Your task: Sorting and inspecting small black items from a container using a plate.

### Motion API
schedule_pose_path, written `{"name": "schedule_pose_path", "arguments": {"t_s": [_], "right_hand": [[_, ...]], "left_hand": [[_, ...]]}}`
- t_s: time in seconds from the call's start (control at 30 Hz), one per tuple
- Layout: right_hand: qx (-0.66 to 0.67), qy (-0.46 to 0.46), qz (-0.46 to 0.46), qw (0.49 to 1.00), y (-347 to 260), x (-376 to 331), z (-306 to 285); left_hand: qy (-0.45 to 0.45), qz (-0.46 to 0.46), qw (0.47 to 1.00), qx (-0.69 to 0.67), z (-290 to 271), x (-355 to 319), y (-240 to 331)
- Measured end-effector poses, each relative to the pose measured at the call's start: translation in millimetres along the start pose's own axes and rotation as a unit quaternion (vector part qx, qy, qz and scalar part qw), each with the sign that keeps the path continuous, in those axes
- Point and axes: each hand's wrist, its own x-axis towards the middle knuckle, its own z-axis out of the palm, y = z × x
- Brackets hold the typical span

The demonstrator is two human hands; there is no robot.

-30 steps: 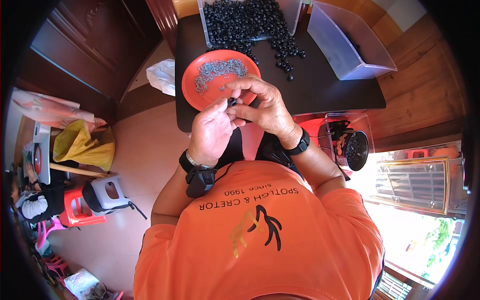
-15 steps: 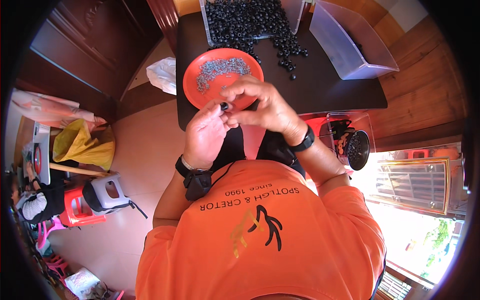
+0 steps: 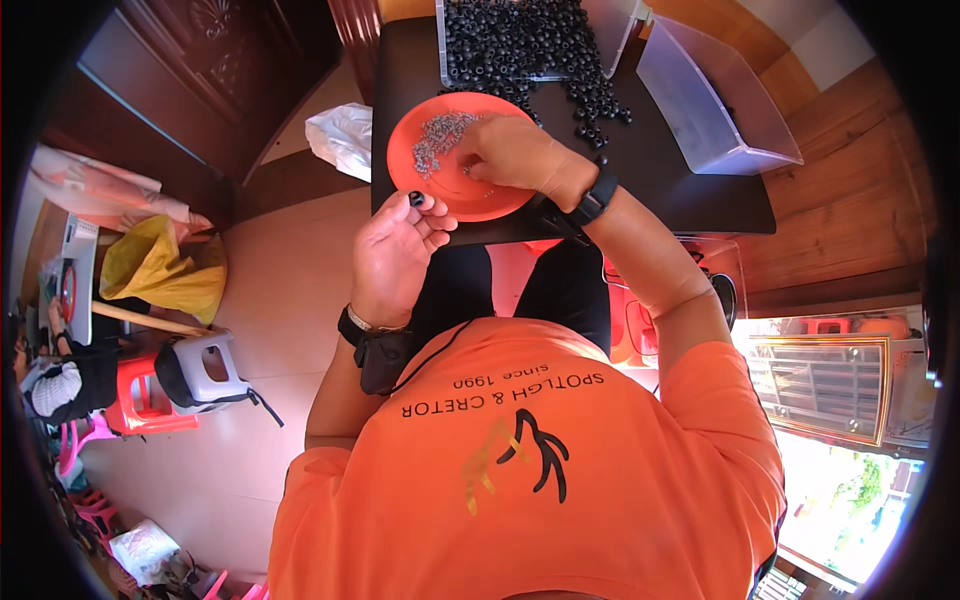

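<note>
My left hand [image 3: 392,255] is raised palm up just off the near edge of the red plate [image 3: 405,140]. Its fingertips grip a small black cap-like plastic piece [image 3: 416,198]. Over the plate's right half, my right hand [image 3: 515,152] reaches down with its fingers drawn together at the small silvery metal pieces [image 3: 440,138]. Whatever those fingers pinch is too small to make out. The metal pieces lie scattered, mostly on the plate's left and far side.
Many black plastic pieces [image 3: 525,40] spill from a clear tub onto the dark table [image 3: 640,185]. A translucent bin [image 3: 710,100] lies at the right. A white plastic bag [image 3: 342,138] is by the table's left edge. Stools [image 3: 205,370] and another person [image 3: 60,370] are far left.
My hands have parted. The right hand has moved forward onto the plate among the metal pieces, while the left has drawn slightly left, still gripping the black piece.
</note>
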Motion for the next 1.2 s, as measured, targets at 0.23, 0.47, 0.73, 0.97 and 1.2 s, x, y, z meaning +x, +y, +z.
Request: {"name": "schedule_pose_path", "arguments": {"t_s": [0.23, 0.47, 0.73, 0.97, 1.2], "right_hand": [[0.024, 0.043, 0.036, 0.998, 14, -4, 3], [0.021, 0.030, -0.061, 0.997, -5, -22, -11], [-0.018, -0.068, -0.011, 0.997, -11, -25, -2], [0.297, 0.126, -0.020, 0.946, -31, -39, -13], [0.409, 0.234, -0.053, 0.881, -53, -53, 3]], "left_hand": [[-0.006, 0.011, 1.000, -0.005, -1, 3, 6], [-0.003, 0.010, 1.000, -0.007, -2, 4, 1], [-0.009, -0.012, 1.000, -0.010, 2, 5, -2], [-0.040, -0.038, 0.998, -0.019, 8, 11, -10], [-0.052, -0.054, 0.997, 0.014, 25, 16, -22]]}}
